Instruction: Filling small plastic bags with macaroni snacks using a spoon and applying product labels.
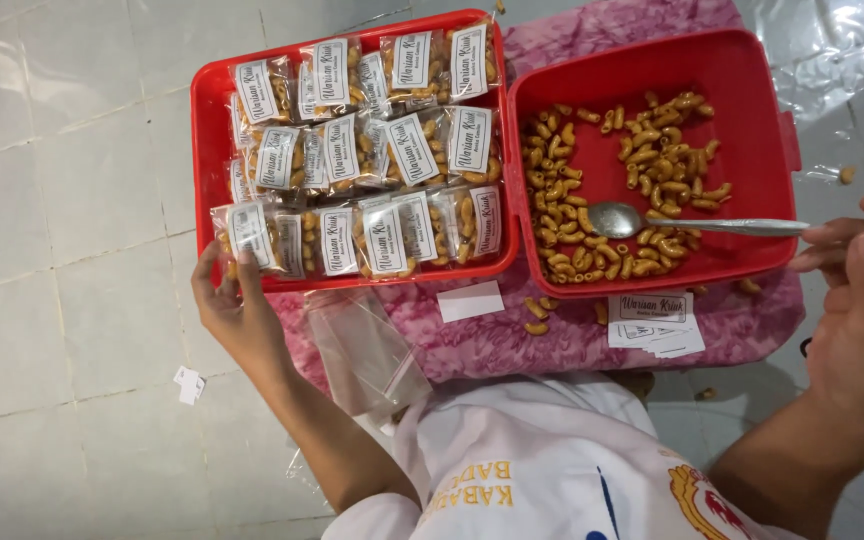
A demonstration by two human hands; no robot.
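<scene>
Home floor: tiles (pixel 72 200), snack packets (pixel 352 150)

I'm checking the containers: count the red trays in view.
2. The left red tray holds filled snack packets; the right red tray holds loose fried snacks and a spoon. None seems hidden.
</scene>
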